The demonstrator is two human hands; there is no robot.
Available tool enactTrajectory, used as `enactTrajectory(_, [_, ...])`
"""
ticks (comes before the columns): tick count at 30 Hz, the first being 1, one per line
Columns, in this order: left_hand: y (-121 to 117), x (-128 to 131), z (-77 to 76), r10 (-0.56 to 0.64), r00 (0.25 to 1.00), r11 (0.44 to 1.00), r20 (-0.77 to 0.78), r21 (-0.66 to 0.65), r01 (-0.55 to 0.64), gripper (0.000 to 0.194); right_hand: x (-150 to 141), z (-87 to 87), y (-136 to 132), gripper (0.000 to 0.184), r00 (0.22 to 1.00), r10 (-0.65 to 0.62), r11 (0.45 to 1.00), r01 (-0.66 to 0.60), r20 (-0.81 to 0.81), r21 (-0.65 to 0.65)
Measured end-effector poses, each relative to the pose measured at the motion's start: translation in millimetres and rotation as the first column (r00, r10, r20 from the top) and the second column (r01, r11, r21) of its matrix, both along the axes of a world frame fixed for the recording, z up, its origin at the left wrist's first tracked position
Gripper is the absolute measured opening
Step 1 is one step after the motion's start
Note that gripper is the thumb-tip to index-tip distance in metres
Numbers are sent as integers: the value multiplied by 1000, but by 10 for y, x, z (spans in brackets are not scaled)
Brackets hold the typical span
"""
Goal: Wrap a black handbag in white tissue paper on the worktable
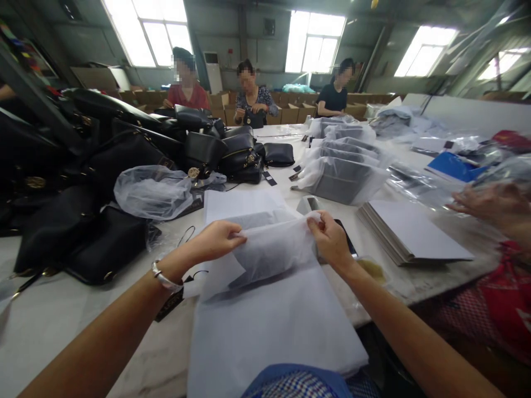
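Note:
Between my two hands a thin white translucent sheet of wrapping tissue is stretched, with a dark flat item, likely a bag, showing through it. My left hand pinches its left edge. At the sheet's upper right corner, my right hand grips it between thumb and fingers. Under it lies a stack of white paper sheets reaching toward my body. A black hang tag with a cord lies just left of the stack, below my left wrist.
Black handbags are heaped on the left, beside a crumpled clear plastic bag. Wrapped dark bags stand in a row behind my right hand. Stacked grey boards lie right. A co-worker's hand handles plastic there; several people sit across the table.

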State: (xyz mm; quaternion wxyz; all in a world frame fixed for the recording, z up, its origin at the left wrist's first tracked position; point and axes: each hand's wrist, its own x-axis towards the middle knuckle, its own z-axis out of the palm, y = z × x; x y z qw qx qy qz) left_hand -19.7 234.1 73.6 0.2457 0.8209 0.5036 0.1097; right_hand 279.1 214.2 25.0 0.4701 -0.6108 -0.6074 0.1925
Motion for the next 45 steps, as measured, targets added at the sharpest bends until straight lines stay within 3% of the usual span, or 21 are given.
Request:
enactTrajectory(8, [59,-3,-23,26,999,1000,-23,3,-26,34,26,-169,262,25,938,-121,988,84,326,126])
enactTrajectory(11, [64,0,-29,20,1000,1000,-21,9,-20,34,-16,-103,164,34,892,-243,946,131,381,297])
enactTrajectory(13, [54,6,-35,7,1000,1000,-21,19,-7,33,-82,10,59,38,870,-260,886,42,418,462])
enactTrajectory(15, [35,13,-42,-9,1000,1000,-19,29,9,33,-162,167,5,35,845,-124,839,-190,520,510])
enactTrajectory(18, [8,20,-52,-30,1000,998,-5,56,30,32,-263,433,126,36,720,203,815,-500,663,294])
enactTrajectory(20, [-4,22,-53,-41,999,997,5,71,40,30,-293,579,332,41,627,424,792,-607,654,68])
enactTrajectory(22, [-11,24,-48,-48,999,996,8,77,47,29,-294,653,571,43,522,627,719,-674,578,-171])
enactTrajectory(25, [-19,25,-38,-56,998,995,5,79,55,28,-262,595,843,48,426,785,611,-653,450,-447])
enactTrajectory(28, [-22,16,-46,-65,998,995,11,76,64,30,-199,411,924,58,409,811,586,-568,419,-578])
enactTrajectory(32, [-1,-1,-72,-68,997,996,40,52,65,30,-51,278,891,31,365,857,507,-471,364,-722])
enactTrajectory(35, [29,-1,-81,-47,999,997,21,55,46,31,87,388,941,21,442,801,586,-440,404,-680])
enactTrajectory(39, [62,12,-68,-20,1000,999,6,42,20,30,193,637,1043,20,576,606,784,-316,549,-534])
enactTrajectory(42, [79,18,-57,6,1000,999,0,45,-6,33,99,688,911,20,662,346,931,-153,665,-331])
enactTrajectory(44, [88,17,-57,14,1000,999,4,46,-14,34,-65,617,693,30,701,217,975,-189,680,-117])
enactTrajectory(45, [91,16,-58,15,1000,999,8,46,-16,34,-166,556,568,33,718,200,965,-264,667,-5])
